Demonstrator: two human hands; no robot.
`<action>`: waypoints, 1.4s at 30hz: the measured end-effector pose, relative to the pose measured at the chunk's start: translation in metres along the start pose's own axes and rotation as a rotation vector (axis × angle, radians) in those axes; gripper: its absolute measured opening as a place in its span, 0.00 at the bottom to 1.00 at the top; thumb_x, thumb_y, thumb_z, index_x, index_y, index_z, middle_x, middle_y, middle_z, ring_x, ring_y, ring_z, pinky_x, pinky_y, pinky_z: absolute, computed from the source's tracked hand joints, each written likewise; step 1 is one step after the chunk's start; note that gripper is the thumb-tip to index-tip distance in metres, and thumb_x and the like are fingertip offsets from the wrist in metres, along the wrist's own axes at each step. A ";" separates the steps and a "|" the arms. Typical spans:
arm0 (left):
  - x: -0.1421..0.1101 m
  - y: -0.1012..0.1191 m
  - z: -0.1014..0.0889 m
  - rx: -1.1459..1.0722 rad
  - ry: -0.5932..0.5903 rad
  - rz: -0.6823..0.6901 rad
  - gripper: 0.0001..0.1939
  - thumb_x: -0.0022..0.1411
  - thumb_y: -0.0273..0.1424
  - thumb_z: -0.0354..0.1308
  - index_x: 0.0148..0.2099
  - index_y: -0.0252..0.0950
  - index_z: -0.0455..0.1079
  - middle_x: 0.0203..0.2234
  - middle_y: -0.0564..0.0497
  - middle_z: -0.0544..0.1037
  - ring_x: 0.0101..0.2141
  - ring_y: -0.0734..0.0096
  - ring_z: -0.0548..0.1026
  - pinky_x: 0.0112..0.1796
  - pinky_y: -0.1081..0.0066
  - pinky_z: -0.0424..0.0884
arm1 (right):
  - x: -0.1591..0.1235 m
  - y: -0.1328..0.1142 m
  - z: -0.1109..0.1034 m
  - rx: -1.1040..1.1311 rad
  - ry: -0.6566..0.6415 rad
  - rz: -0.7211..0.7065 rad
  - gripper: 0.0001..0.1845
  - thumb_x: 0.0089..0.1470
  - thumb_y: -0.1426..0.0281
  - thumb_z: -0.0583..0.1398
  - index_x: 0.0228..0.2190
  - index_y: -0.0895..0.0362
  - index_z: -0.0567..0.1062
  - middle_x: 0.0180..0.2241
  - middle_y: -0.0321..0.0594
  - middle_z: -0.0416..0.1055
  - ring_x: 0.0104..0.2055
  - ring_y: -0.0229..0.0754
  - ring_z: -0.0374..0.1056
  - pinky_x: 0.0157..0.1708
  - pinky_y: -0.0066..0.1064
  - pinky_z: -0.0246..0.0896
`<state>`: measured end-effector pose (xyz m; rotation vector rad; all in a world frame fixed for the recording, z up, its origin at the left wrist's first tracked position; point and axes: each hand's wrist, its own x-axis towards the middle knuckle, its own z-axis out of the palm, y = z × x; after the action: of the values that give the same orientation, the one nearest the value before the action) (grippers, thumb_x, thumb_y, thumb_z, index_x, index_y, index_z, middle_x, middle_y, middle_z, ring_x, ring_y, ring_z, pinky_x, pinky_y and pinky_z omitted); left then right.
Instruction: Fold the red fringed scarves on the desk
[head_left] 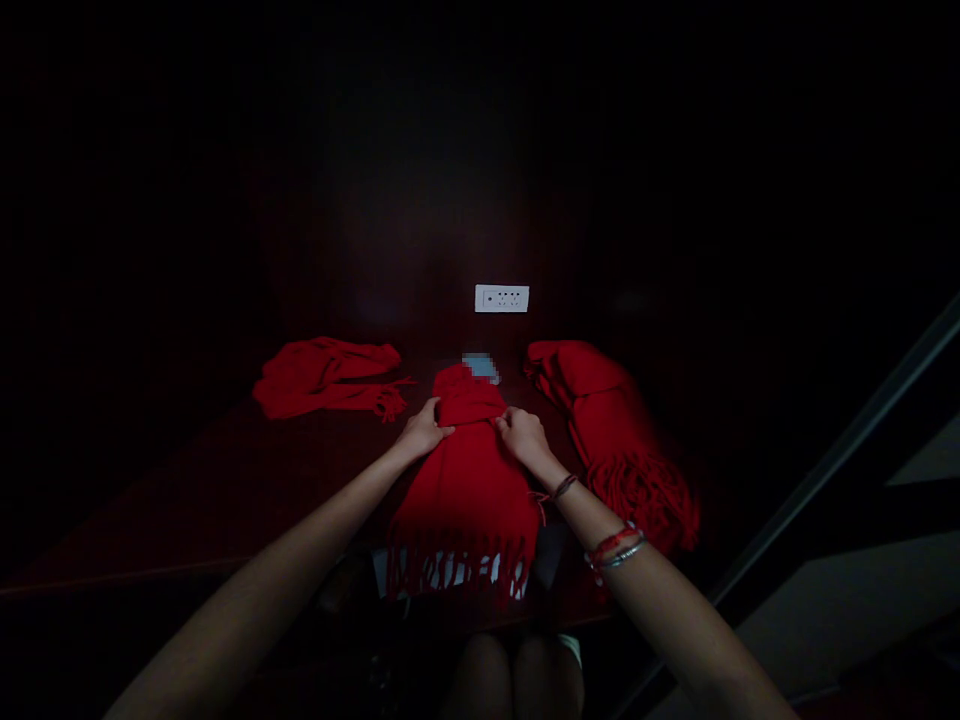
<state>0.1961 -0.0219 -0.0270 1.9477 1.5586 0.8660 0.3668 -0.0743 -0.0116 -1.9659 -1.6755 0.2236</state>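
A red fringed scarf (469,480) lies lengthwise in front of me, its far part folded over and its fringe hanging toward me at the table's front edge. My left hand (426,432) grips the left side of the fold, thumb on top of the cloth. On the opposite side, my right hand (523,436) pinches the fold's right edge, fingers closed. Bracelets circle my right wrist and forearm. Beneath the fringe shows something white and flat (381,575), mostly covered.
A crumpled red scarf (322,375) rests at the left. Folded red scarves (611,415) with fringe lie at the right. A pale blue blurred item (481,367) sits behind the middle scarf. A white socket plate (502,298) is on the dark back wall.
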 end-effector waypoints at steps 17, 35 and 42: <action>0.020 -0.006 0.004 0.332 0.191 0.211 0.29 0.50 0.30 0.50 0.56 0.41 0.49 0.44 0.44 0.60 0.43 0.61 0.62 0.41 0.66 0.59 | 0.064 0.015 0.023 0.148 -0.008 0.008 0.07 0.42 0.70 0.54 0.22 0.59 0.71 0.24 0.39 0.70 0.27 0.35 0.64 0.23 0.21 0.50; 0.021 -0.008 0.010 0.499 0.013 0.246 0.26 0.56 0.39 0.42 0.56 0.40 0.45 0.52 0.42 0.48 0.49 0.56 0.55 0.44 0.61 0.57 | 0.059 0.014 0.005 0.023 -0.118 0.018 0.16 0.46 0.61 0.52 0.21 0.59 0.72 0.28 0.46 0.71 0.29 0.38 0.65 0.24 0.23 0.51; 0.004 0.009 -0.020 0.485 -0.041 0.057 0.32 0.50 0.43 0.49 0.55 0.35 0.47 0.42 0.40 0.64 0.41 0.57 0.65 0.39 0.65 0.60 | 0.016 0.008 -0.016 -0.093 -0.332 -0.052 0.11 0.42 0.66 0.57 0.17 0.60 0.67 0.18 0.40 0.66 0.22 0.36 0.63 0.20 0.23 0.49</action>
<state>0.1882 -0.0205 -0.0063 2.3308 1.8207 0.4913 0.3841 -0.0647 0.0009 -2.0355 -1.9729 0.4837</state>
